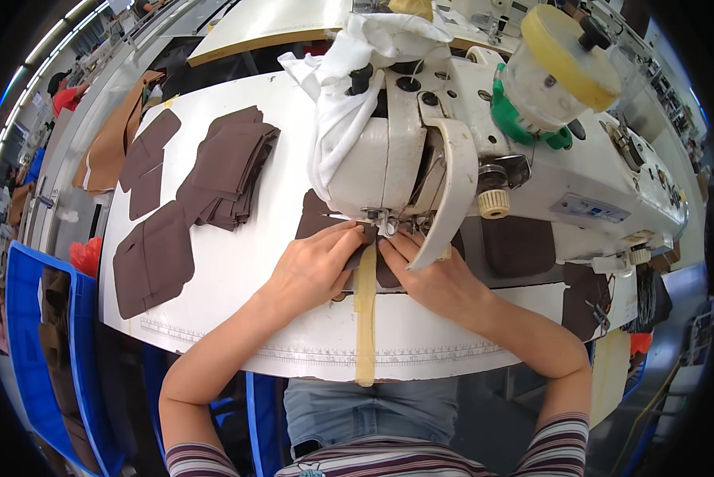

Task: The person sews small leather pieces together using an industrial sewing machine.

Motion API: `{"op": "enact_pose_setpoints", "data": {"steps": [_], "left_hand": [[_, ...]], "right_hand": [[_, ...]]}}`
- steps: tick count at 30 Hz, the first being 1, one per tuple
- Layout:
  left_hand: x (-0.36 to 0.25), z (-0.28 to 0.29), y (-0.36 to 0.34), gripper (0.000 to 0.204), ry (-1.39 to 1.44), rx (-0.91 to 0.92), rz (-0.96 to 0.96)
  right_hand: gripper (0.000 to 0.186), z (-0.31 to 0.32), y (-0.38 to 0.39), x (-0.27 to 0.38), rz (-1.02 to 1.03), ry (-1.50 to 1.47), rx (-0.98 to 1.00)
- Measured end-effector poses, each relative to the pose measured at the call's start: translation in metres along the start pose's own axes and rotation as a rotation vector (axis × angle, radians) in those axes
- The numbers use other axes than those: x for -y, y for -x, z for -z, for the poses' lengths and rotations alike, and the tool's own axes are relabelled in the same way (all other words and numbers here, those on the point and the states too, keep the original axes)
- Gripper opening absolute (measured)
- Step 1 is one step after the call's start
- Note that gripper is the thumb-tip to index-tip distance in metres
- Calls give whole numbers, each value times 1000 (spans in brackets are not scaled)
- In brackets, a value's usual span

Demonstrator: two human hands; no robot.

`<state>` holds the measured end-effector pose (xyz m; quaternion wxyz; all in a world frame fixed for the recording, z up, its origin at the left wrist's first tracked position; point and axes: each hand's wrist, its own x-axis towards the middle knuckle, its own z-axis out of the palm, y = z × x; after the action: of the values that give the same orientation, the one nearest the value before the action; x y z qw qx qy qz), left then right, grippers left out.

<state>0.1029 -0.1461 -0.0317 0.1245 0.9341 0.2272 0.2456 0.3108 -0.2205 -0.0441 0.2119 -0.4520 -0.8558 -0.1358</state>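
Note:
Both my hands are close under the needle of a white sewing machine point(357, 171), on either side of its presser foot point(387, 226). My left hand point(313, 258) is closed on a dark brown flat piece point(315, 215), with thumb and fingertips at its edge just left of the foot. My right hand point(440, 280) has its fingers bent and pressed on dark brown material point(386, 276) right of the foot; part of its grip is hidden by the white curved lever point(450, 191). A yellow tape strip point(365, 318) runs from the foot toward me.
At left on the white table lie a stack of brown pieces point(228, 163) and looser brown pieces point(154, 258). Another brown piece point(520, 246) lies under the machine arm. Small snips point(598, 314) rest at the right edge. A blue bin point(27, 318) stands at left.

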Motion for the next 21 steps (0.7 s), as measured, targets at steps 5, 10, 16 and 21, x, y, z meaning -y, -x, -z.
{"op": "enact_pose_setpoints", "data": {"steps": [5, 10, 16, 21], "left_hand": [[-3, -9, 0, 31, -190, -54, -188], [-7, -13, -1, 28, -244, -66, -196], [-8, -13, -5, 30, -267, -88, -224], [-9, -14, -7, 29, -268, -91, -225]], "right_hand": [[31, -2, 3, 1, 31, 22, -32], [30, -2, 2, 2, 39, 42, -68], [31, -2, 2, 2, 43, 60, -77], [31, -2, 1, 2, 41, 75, -79]]}}
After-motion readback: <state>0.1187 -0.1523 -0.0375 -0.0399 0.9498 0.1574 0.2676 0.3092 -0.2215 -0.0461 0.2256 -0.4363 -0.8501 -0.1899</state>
